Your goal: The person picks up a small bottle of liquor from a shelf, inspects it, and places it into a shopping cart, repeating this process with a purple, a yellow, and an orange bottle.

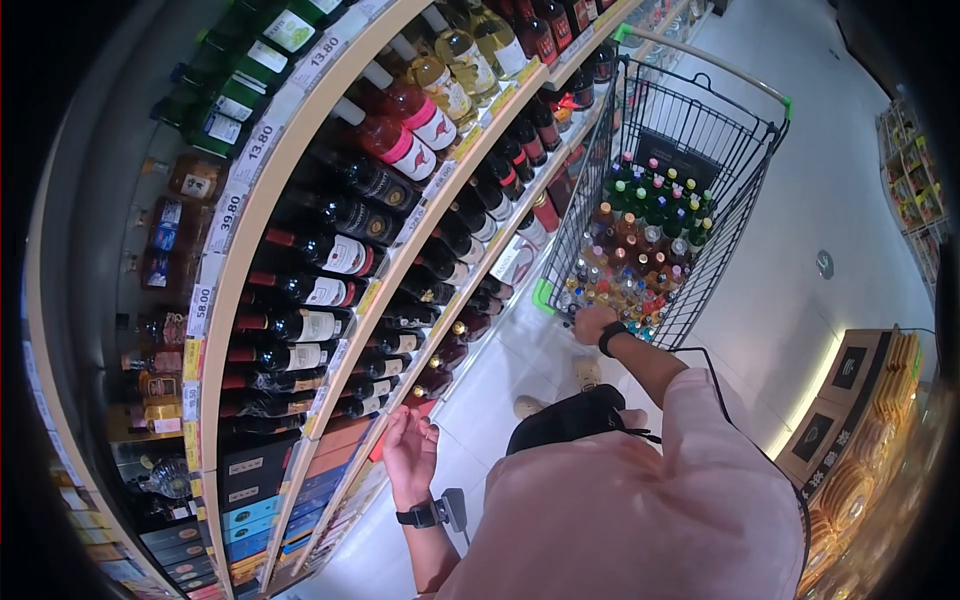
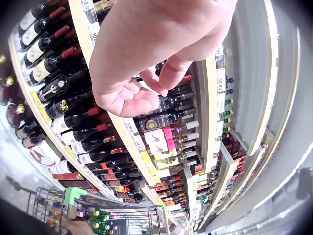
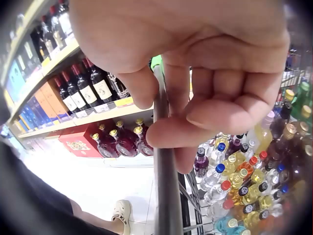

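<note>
My right hand [image 1: 594, 325] is at the near end of a wire shopping cart [image 1: 712, 72]. Up close in the right wrist view, thumb and fingers curl round its grey rail [image 3: 167, 208]. Inside the cart stand many bottles: green ones [image 1: 655, 205] at the far end, brown ones [image 1: 628, 240] in the middle, small colourful ones [image 1: 605, 285] nearest me. My left hand [image 1: 410, 455] hangs beside the wine shelves with loosely curled fingers and nothing in them. In the left wrist view it overlaps dark wine bottles [image 2: 161, 121] on the shelf behind.
Tiered shelves with wine bottles [image 1: 325, 290] and price labels curve along my left. Low down there stand round dark red bottles [image 3: 122, 142] and a red box [image 3: 78, 144]. Pale floor [image 1: 770, 270] stretches right of the cart, with a display of packaged goods [image 1: 850, 500] behind on the right.
</note>
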`<state>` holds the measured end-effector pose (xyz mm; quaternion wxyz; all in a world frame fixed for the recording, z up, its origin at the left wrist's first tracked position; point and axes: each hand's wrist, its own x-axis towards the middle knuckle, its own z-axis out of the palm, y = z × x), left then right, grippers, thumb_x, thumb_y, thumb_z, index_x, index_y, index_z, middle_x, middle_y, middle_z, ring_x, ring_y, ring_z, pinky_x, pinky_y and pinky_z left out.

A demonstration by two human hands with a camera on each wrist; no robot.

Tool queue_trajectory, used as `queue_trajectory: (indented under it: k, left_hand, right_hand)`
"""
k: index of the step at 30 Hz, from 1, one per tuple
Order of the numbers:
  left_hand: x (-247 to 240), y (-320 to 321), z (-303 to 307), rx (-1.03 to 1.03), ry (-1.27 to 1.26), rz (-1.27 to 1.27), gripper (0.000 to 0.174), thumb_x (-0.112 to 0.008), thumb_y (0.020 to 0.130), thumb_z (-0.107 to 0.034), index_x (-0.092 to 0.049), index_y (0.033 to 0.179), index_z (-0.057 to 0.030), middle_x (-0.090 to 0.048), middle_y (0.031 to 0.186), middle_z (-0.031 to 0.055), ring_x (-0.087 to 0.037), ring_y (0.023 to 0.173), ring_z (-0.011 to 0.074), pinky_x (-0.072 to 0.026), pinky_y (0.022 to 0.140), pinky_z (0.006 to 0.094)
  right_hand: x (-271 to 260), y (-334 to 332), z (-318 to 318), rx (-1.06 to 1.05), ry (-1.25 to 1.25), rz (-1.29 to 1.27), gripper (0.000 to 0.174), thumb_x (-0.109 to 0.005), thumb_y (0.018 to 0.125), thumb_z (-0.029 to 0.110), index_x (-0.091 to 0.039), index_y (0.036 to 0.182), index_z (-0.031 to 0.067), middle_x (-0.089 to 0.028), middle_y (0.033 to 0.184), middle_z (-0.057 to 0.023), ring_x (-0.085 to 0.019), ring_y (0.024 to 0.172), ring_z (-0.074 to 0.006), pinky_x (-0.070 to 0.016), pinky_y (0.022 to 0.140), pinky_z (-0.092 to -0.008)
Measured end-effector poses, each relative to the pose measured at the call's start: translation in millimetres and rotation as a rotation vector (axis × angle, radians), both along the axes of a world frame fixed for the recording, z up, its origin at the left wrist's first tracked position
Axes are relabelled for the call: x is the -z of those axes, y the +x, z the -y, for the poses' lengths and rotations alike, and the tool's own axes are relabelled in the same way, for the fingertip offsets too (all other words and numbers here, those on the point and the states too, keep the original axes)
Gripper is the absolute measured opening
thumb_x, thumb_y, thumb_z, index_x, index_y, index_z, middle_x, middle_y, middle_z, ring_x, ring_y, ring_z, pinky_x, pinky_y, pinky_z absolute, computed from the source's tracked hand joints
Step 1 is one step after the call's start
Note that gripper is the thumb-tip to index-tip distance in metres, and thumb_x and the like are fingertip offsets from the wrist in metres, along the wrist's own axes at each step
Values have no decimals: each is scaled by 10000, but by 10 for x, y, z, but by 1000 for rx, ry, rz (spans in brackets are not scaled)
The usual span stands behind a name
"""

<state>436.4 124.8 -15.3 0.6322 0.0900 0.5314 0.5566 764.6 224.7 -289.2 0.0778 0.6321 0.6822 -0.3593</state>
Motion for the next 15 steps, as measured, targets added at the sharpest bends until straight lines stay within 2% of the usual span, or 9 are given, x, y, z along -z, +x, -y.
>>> queue_trajectory:
  k: [3, 7, 10, 11, 12, 13, 15]
  left_hand:
    - [37, -9, 56, -41, 10, 22, 115, -588, 931, -123, -579, 1038, -82, -657, 939, 65, -619, 788, 199, -524, 738, 314]
    - [114, -53, 127, -3, 51, 35, 75, -585, 940, -135, -597, 1004, -99, -655, 909, 31, -601, 794, 162, -501, 736, 307]
    - [222, -111, 158, 11, 93, 98, 83, -584, 936, -131, -613, 1006, -95, -649, 910, 49, -593, 789, 176, -499, 738, 324]
    - [228, -97, 145, 5, 85, 106, 88, -581, 937, -131, -614, 1010, -94, -648, 913, 52, -592, 787, 178, -498, 738, 325]
    - [261, -128, 150, 24, 110, 116, 92, -582, 938, -129, -615, 1015, -92, -647, 916, 52, -595, 792, 181, -501, 741, 327]
    - [253, -90, 150, 34, 131, 138, 97, -582, 938, -127, -616, 1021, -89, -646, 920, 53, -599, 797, 184, -503, 745, 330]
    - [276, -58, 119, 39, 145, 176, 108, -593, 938, -125, -615, 1036, -84, -646, 936, 54, -611, 815, 194, -512, 759, 336]
  right_hand:
    - [-32, 145, -54, 24, 3, 50, 305, -524, 873, 224, -718, 1035, 54, -702, 1081, -179, -684, 1011, -342, -545, 854, -463]
    - [73, 230, -74, -8, 103, 140, 297, -520, 897, 239, -719, 1052, 82, -703, 1098, -159, -686, 1018, -317, -556, 841, -460]
    - [-48, 346, -118, 1, 86, 189, 287, -508, 890, 187, -724, 1045, 77, -706, 1097, -155, -689, 1021, -317, -561, 837, -444]
    - [-65, 396, -114, 50, 113, 164, 272, -535, 874, 194, -727, 1030, 81, -709, 1084, -160, -690, 1016, -320, -561, 836, -441]
    - [211, 368, -104, 170, 123, 148, 250, -570, 856, 200, -731, 1004, 79, -711, 1067, -162, -690, 1013, -323, -558, 844, -440]
    - [303, 441, -106, 212, 183, 129, 252, -556, 847, 198, -719, 998, 78, -707, 1007, -198, -698, 950, -357, -559, 830, -471]
    - [370, 537, -144, 187, 187, 185, 246, -548, 858, 161, -709, 1019, 67, -694, 1039, -203, -693, 970, -358, -564, 832, -460]
